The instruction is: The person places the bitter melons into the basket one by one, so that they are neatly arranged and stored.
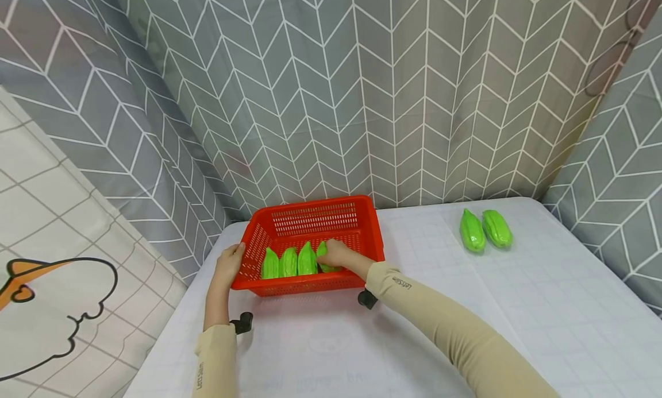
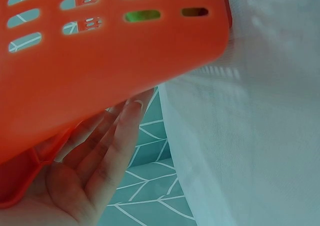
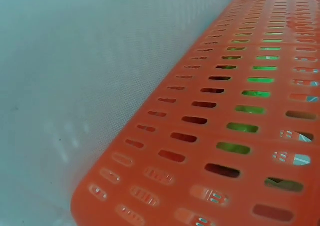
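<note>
A red perforated plastic basket [image 1: 305,284] stands on the table, with several glossy green star fruits [image 1: 288,263] lined up along its near side. My left hand [image 1: 230,265] holds the basket's left rim; in the left wrist view its fingers [image 2: 107,156] lie along the outside wall, under the rim. Reaching over the near right side, my right hand [image 1: 338,254] grips the rightmost star fruit [image 1: 323,250] inside the basket and partly covers it. In the right wrist view the basket wall [image 3: 200,136] hides that hand, and green shows through its slots.
Two more star fruits [image 1: 473,231] lie side by side toward the back right of the white-covered table [image 1: 439,283]. A grey patterned curtain [image 1: 393,99] hangs right behind the table, and other cloth closes in both sides.
</note>
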### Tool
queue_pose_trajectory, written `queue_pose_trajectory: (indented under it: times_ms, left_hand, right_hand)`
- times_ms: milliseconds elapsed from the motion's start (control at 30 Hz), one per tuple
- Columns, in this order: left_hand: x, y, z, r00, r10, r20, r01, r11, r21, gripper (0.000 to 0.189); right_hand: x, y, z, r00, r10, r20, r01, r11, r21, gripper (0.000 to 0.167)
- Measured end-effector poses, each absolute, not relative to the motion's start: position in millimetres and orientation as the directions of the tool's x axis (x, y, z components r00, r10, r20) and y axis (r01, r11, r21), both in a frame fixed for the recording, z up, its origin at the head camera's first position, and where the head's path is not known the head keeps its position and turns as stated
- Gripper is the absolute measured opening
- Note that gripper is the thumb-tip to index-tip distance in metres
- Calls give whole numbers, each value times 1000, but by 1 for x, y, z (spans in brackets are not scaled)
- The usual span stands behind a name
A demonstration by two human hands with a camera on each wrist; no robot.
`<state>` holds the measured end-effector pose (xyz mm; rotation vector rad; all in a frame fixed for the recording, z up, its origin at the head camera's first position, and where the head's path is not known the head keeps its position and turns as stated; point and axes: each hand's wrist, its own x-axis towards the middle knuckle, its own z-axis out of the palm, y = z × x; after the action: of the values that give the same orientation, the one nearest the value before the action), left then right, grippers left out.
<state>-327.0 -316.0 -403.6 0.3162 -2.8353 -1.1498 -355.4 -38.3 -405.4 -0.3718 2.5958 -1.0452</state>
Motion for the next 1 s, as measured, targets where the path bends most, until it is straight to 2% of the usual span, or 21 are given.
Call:
queue_pose_trajectory:
  times_ms: [100,300,467,1000]
  left_hand:
    - [-327,-316,-403,-977,-215,-12,-163,705,690,57]
    - [-329,-316,-404,-975,-222,-12,-169,702,692,57]
    - [-331,-316,-405,-975,-224,-13,-170,699,694,57]
    - [-330,-316,-405,-973,-229,-19,-176,688,704,58]
  right_hand:
    - [-353,-37,-402,-913,-357,-200,-121,701,-703,41]
    - [-353,-36,-401,-908,-356,-220,-96,689,-719,34]
    - [-353,-34,-401,-908,-363,-210,-114,696,-709,54]
    - [-351,-24,-397,-926,-323,-194,-59,633,-772,56]
